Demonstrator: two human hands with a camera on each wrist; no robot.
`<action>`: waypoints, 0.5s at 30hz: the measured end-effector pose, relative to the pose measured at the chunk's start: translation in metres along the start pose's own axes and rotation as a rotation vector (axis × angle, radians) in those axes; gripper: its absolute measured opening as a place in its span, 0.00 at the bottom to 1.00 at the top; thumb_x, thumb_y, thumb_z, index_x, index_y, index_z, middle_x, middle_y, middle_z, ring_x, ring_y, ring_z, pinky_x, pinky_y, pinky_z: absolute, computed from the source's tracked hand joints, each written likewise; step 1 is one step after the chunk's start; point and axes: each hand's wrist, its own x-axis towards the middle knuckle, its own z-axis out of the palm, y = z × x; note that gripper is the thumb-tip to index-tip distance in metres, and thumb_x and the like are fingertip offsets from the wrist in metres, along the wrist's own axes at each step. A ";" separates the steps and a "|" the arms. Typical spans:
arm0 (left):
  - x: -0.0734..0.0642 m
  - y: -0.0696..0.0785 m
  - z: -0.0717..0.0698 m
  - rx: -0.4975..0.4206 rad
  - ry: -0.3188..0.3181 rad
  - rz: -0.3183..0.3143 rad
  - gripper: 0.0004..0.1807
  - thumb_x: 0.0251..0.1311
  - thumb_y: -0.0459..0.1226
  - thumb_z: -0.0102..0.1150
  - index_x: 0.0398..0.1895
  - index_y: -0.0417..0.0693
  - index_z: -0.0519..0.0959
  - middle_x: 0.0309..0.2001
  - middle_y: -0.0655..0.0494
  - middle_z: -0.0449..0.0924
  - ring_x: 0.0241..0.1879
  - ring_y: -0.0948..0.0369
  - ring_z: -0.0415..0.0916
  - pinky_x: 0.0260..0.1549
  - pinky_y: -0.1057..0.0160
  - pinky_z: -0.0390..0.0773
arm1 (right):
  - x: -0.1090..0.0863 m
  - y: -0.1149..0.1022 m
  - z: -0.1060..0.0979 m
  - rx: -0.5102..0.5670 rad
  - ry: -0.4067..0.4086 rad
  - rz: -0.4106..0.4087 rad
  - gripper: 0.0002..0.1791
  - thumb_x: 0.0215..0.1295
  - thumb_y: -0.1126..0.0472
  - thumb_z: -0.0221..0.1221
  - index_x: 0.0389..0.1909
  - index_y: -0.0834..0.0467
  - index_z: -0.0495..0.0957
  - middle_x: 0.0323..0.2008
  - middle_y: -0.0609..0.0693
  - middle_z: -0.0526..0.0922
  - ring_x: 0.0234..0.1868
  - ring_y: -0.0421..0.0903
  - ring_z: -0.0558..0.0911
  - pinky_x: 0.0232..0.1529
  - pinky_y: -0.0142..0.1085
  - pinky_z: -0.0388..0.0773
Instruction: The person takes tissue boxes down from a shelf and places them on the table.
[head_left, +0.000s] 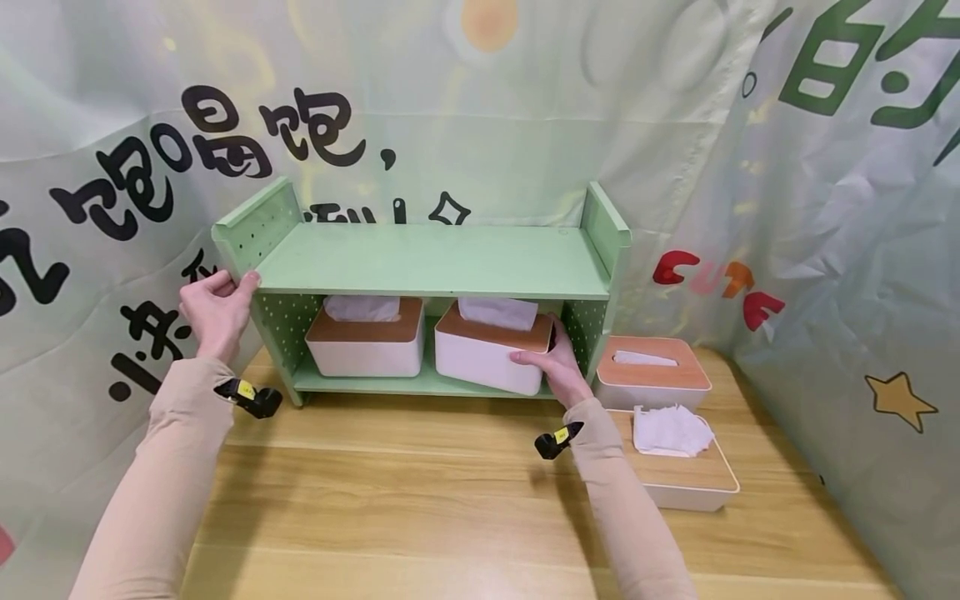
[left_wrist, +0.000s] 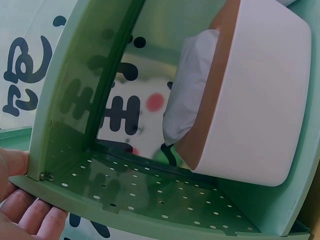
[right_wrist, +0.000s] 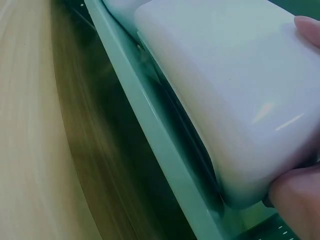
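My left hand [head_left: 217, 312] grips the left side panel of a green two-tier shelf [head_left: 442, 258], thumb at the front edge and fingers behind the outer face. In the head view my right hand [head_left: 558, 364] holds a tissue box [head_left: 487, 357] by its right end, thumb on the front wall. This box is white with a brown wood-look lid and a tissue sticking up; it sits turned at an angle on the lower tier, its right front corner jutting past the shelf edge. To its left, a similar tissue box [head_left: 365, 350] stands on the same tier.
Right of the shelf, two more tissue boxes stand on the wooden table [head_left: 405, 500]: one farther back [head_left: 652, 396] and one nearer [head_left: 686, 496] with tissue pulled out. A printed cloth [head_left: 480, 142] hangs behind and along both sides. The upper tier lies above both shelved boxes.
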 end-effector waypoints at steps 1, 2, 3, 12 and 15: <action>0.000 0.000 0.000 0.004 0.002 0.004 0.23 0.61 0.41 0.66 0.60 0.44 0.80 0.15 0.89 0.73 0.22 0.83 0.75 0.29 0.83 0.73 | 0.000 0.000 0.000 0.003 0.002 0.003 0.63 0.52 0.71 0.68 0.81 0.58 0.35 0.82 0.56 0.40 0.82 0.50 0.43 0.81 0.45 0.48; 0.000 0.000 0.000 0.004 0.002 0.005 0.23 0.61 0.41 0.66 0.60 0.44 0.80 0.15 0.89 0.73 0.22 0.83 0.75 0.29 0.83 0.73 | -0.001 0.000 0.000 0.005 0.002 0.002 0.63 0.52 0.71 0.68 0.81 0.58 0.35 0.82 0.56 0.40 0.82 0.50 0.43 0.81 0.45 0.48; 0.000 0.000 0.000 0.003 0.001 0.006 0.23 0.61 0.41 0.66 0.60 0.44 0.80 0.15 0.89 0.73 0.23 0.83 0.74 0.29 0.83 0.73 | -0.001 -0.001 0.000 0.007 0.002 0.002 0.63 0.52 0.71 0.68 0.81 0.58 0.35 0.82 0.56 0.40 0.82 0.50 0.44 0.81 0.45 0.48; 0.001 0.000 0.000 0.001 0.000 0.000 0.23 0.62 0.40 0.66 0.60 0.44 0.80 0.15 0.89 0.73 0.22 0.83 0.75 0.29 0.82 0.73 | -0.003 -0.003 0.002 0.040 0.014 0.005 0.64 0.51 0.71 0.68 0.81 0.57 0.35 0.82 0.56 0.40 0.81 0.50 0.45 0.81 0.45 0.51; 0.001 0.000 0.000 -0.003 0.001 -0.001 0.23 0.62 0.40 0.66 0.60 0.43 0.80 0.15 0.88 0.74 0.22 0.82 0.75 0.29 0.82 0.73 | -0.003 -0.003 0.002 0.037 0.016 0.000 0.64 0.52 0.71 0.68 0.81 0.58 0.35 0.81 0.57 0.41 0.81 0.51 0.46 0.81 0.45 0.51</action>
